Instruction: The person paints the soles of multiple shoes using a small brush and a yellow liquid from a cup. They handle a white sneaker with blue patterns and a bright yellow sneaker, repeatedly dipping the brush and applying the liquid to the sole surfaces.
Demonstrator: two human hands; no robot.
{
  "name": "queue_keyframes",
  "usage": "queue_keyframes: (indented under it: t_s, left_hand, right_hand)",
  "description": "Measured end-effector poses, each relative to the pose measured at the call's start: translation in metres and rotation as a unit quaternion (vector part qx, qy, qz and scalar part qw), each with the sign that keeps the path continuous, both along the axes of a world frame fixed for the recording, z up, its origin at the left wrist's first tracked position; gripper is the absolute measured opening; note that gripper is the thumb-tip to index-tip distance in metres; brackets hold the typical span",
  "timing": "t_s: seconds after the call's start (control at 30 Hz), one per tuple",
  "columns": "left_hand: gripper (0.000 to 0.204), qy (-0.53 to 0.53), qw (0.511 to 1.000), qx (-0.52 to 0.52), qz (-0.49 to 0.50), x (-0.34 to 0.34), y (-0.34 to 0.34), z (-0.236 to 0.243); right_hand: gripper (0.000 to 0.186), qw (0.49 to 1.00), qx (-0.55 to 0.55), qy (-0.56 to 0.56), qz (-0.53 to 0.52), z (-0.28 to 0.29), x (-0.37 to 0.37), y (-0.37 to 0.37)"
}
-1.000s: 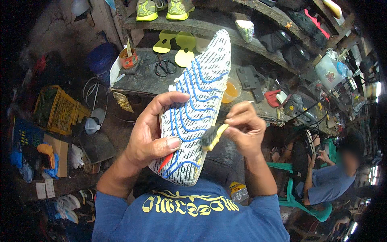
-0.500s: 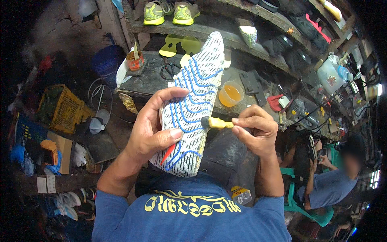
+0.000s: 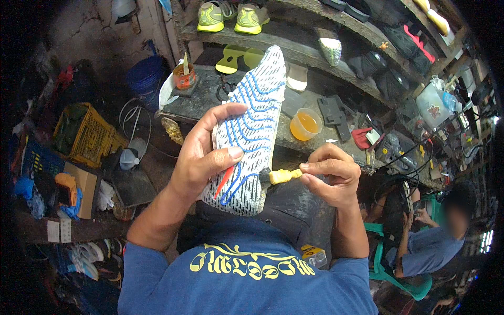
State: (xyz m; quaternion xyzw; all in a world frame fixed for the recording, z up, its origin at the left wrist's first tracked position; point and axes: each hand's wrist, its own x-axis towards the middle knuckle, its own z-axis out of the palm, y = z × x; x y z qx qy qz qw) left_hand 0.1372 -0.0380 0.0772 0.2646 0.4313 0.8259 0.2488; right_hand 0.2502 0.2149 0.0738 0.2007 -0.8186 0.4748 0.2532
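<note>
A person (image 3: 164, 218), fingers (image 3: 231, 111) bare, wears a navy-blue T-shirt (image 3: 236, 296) with short sleeves (image 3: 144, 265), its cloth marked by a row of ornate yellow blackletter-style lettering (image 3: 238, 266) beside a curling yellow flourish (image 3: 226, 251).

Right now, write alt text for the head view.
A person's left grip holds a white, blue-lined shoe, while the right grip holds a yellow-handled brush at its edge. Beyond them, a tub of orange liquid stands on a cluttered bench.
</note>
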Motion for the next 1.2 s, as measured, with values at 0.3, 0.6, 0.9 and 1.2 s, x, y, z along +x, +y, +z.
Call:
queue_keyframes:
  t_s: [0.3, 0.6, 0.9, 1.2]
  left_hand:
    - [0.063, -0.035, 0.999, -0.001, 0.017, -0.001, -0.001, 0.001]
    - [0.061, -0.103, 0.994, 0.041, -0.026, -0.002, 0.002, -0.002]
    - [0.058, -0.156, 0.985, 0.064, -0.030, -0.009, -0.003, -0.009]
    - [0.055, -0.168, 0.986, 0.002, -0.006, -0.014, -0.003, -0.015]
  right_hand:
    - [0.023, 1.000, 0.016, 0.004, -0.003, 0.000, 0.004, -0.004]
    - [0.025, 0.988, -0.156, 0.016, 0.008, -0.015, -0.007, -0.005]
    - [0.019, 0.976, -0.150, -0.066, 0.141, -0.037, -0.031, -0.012]
    - [0.019, 0.996, -0.047, -0.066, 0.047, -0.017, -0.037, 0.005]
